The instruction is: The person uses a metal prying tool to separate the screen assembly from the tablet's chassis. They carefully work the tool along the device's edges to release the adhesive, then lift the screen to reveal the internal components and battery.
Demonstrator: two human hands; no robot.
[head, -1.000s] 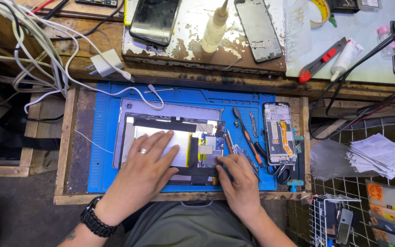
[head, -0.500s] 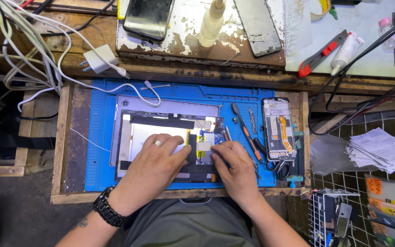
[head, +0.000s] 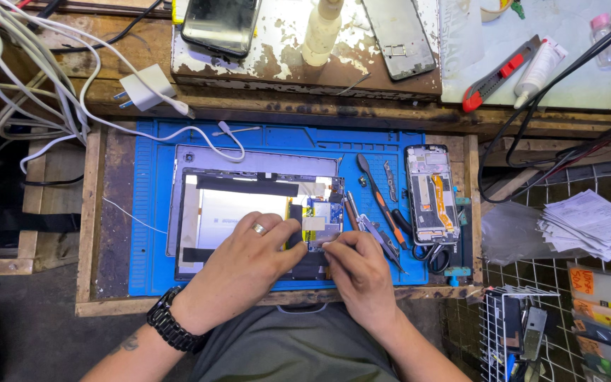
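Worn wooden workbench (head: 93, 212), dark floor (head: 22, 332), wire rack (head: 560, 304) at right, even light.

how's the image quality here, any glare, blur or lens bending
Head view: even overhead light, both hands sharp with no motion blur; soft shadow under them on the opened tablet; pale glare on the white bench top at upper right; dark, murky lower-left corner; wide-angle bending shows in the curved wooden shelf edge.
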